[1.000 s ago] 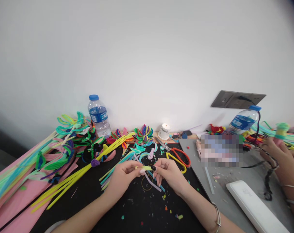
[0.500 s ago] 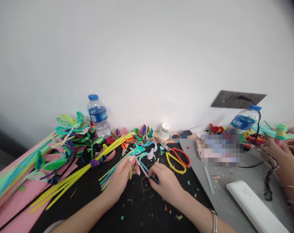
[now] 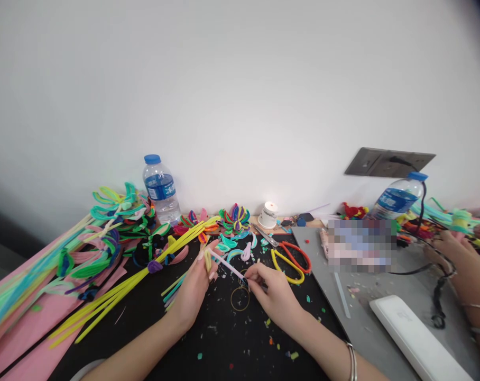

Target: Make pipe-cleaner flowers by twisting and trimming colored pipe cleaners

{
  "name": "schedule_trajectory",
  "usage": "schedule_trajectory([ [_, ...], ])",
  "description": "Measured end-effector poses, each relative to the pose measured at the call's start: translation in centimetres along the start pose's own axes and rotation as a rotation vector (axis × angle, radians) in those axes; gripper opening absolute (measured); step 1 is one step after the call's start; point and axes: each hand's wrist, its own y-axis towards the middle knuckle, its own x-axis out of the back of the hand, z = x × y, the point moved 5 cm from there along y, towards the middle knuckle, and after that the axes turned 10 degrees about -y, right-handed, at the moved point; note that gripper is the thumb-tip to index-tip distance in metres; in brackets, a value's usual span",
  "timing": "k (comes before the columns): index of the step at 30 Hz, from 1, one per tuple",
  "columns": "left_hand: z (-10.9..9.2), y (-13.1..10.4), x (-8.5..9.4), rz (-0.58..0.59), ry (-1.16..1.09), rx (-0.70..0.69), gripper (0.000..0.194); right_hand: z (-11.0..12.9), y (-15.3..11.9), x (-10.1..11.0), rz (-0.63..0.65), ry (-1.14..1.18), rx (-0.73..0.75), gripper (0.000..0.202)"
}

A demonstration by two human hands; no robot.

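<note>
A pale lilac pipe cleaner (image 3: 230,264) stretches between my hands over the black mat (image 3: 224,344). My left hand (image 3: 196,280) is closed around a folded pale yellow pipe cleaner (image 3: 208,260), with the lilac one's upper end at its fingertips. The fingers of my right hand (image 3: 269,288) pinch the lilac one's lower end; a dark bit shows there too. A thin ring (image 3: 240,299) lies on the mat between my hands. Loose teal and purple pipe cleaners (image 3: 172,291) lie left of my left hand. Curled teal and lilac pieces (image 3: 228,242) lie just beyond.
Scissors (image 3: 289,262) with yellow and orange handles lie right of centre, near a white spool (image 3: 268,215). Finished flowers and yellow stems (image 3: 117,293) fill the left side. Water bottle (image 3: 159,190) stands behind. At right are a white case (image 3: 418,338), black cable and another person's hands (image 3: 450,254).
My left hand has moved slightly left and turned. The lilac pipe cleaner is now raised and straight between my hands. The other person's hands at right have shifted lower.
</note>
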Motion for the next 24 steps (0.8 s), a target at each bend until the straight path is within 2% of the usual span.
schedule_trajectory([
  [6, 0.0, 0.0, 0.3, 0.022, -0.060, -0.019, 0.052, -0.5, -0.1, -0.4, 0.046, -0.041, 0.021, 0.010],
  [10, 0.3, 0.3, 0.6, 0.039, -0.024, -0.008, 0.055, -0.6, -0.1, -0.5, 0.043, -0.038, 0.027, 0.010],
  [14, 0.4, 0.1, 0.7, 0.066, 0.226, -0.006, 0.053, -0.2, -0.1, -0.3, 0.020, -0.026, 0.039, 0.011],
  [19, 0.1, -1.0, -0.4, 0.218, 0.683, -0.050, 0.044, 0.6, -0.4, -0.1, -0.018, 0.001, 0.094, 0.010],
  [24, -0.1, -1.5, -1.2, 0.266, 0.823, -0.096, 0.040, 1.0, -0.6, -0.1, -0.015, 0.028, 0.139, 0.010],
])
